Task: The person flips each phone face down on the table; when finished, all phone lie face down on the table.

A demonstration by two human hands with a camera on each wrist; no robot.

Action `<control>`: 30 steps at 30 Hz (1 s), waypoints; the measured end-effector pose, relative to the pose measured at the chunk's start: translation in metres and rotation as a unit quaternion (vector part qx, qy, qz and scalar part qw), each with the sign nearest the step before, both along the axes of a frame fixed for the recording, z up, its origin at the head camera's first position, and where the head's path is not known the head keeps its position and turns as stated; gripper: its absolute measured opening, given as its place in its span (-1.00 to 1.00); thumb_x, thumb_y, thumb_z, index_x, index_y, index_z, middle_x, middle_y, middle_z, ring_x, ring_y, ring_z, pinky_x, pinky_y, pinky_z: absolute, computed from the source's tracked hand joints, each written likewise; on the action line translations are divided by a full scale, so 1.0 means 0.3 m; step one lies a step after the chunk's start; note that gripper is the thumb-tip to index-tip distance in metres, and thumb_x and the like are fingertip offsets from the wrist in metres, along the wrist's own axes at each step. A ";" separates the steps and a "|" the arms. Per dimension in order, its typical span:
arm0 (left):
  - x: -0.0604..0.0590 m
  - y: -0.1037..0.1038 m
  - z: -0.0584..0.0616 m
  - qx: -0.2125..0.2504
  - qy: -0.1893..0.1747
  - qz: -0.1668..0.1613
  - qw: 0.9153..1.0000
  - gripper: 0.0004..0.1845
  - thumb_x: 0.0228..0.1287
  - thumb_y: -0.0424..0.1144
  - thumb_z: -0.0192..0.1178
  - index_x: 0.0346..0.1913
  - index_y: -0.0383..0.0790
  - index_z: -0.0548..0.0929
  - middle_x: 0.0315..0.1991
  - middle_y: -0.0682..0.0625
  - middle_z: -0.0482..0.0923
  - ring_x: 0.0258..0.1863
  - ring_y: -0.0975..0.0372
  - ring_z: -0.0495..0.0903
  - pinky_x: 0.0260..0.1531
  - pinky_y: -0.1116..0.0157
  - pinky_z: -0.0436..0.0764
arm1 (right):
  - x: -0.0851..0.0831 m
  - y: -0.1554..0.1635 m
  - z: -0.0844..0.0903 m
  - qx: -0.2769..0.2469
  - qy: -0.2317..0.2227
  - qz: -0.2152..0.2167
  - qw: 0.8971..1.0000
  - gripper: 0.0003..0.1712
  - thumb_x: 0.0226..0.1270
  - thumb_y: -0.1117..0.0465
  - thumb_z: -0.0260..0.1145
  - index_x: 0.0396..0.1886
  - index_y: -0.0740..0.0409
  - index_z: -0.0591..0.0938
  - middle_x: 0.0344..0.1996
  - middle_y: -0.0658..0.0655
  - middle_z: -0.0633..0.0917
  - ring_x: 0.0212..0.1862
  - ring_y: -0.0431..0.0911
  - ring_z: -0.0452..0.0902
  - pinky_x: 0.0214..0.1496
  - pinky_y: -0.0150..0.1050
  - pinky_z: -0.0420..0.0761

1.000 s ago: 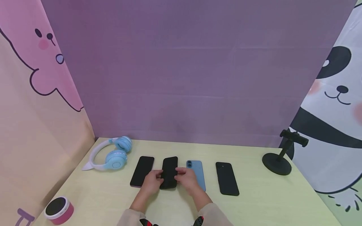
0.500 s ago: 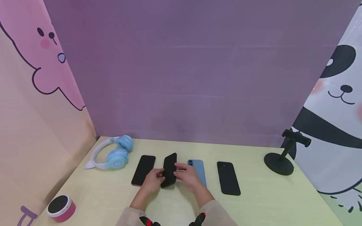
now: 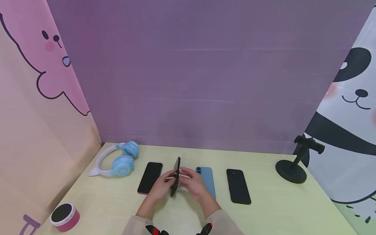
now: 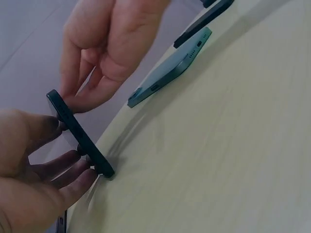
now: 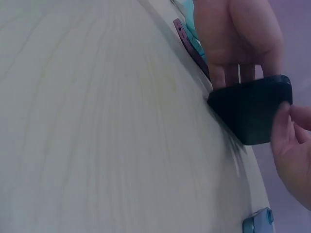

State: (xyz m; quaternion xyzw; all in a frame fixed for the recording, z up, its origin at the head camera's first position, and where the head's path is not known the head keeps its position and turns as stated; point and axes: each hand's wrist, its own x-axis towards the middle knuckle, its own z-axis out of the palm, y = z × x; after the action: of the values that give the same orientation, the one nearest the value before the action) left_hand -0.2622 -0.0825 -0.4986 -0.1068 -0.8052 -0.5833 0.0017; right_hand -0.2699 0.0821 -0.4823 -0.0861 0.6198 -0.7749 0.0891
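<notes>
A black phone (image 3: 176, 173) stands tilted up on its long edge on the pale table (image 3: 279, 209), its lower edge touching the wood. My left hand (image 3: 164, 184) pinches it from the left, thumb and fingers on its side (image 4: 80, 138). My right hand (image 3: 188, 178) holds it from the right, with fingertips on its upper edge and the thumb on its face (image 5: 252, 111). Flat beside it lie a dark phone (image 3: 150, 178) on the left and a blue phone (image 3: 207, 179) face down on the right.
Another black phone (image 3: 238, 186) lies further right. Blue cat-ear headphones (image 3: 118, 161) sit at the back left, a black phone stand (image 3: 292, 168) at the back right, and a pink round speaker (image 3: 63, 217) at the front left. Cloth walls enclose the table.
The black phone lay flat between my hands a second ago. Both hands have tipped it up onto its long edge, now nearly vertical.
</notes>
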 end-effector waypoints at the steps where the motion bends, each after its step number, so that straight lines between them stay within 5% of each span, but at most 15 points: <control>1: -0.001 0.002 0.002 0.013 -0.006 -0.004 1.000 -0.59 0.46 -0.33 0.06 0.31 -0.33 0.45 0.14 -0.28 0.47 0.08 -0.08 0.52 -0.03 0.06 0.56 | 0.001 -0.003 0.000 -0.001 -0.001 -0.002 1.000 -0.48 0.35 0.56 0.13 0.30 0.57 0.32 0.13 0.44 0.48 -0.01 0.02 0.59 0.04 -0.17 0.58; 17: -0.017 0.017 -0.012 0.135 -0.043 -0.043 0.989 -0.56 0.50 -0.40 -0.04 0.39 -0.28 0.37 0.20 -0.32 0.39 0.12 -0.04 0.50 0.02 0.10 0.56 | 0.002 -0.005 -0.006 -0.009 -0.007 0.001 1.000 -0.50 0.34 0.56 0.14 0.28 0.54 0.38 0.03 0.35 0.51 -0.12 -0.04 0.61 0.04 -0.09 0.59; 30: -0.010 -0.016 0.006 0.170 -0.046 -0.048 0.983 -0.51 0.47 -0.27 0.09 0.38 -0.33 0.35 0.18 -0.35 0.41 -0.04 0.02 0.61 -0.06 0.07 0.61 | 0.016 -0.022 -0.001 0.046 -0.008 -0.002 0.999 -0.51 0.34 0.48 0.23 0.26 0.48 0.44 -0.04 0.25 0.57 -0.17 -0.05 0.63 -0.04 -0.12 0.63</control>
State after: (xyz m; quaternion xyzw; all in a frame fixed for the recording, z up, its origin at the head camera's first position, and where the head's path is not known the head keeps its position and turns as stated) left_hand -0.2653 -0.0874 -0.4968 -0.1166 -0.6874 -0.7154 -0.0458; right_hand -0.2651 0.0755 -0.4828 -0.0744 0.6540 -0.7467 0.0963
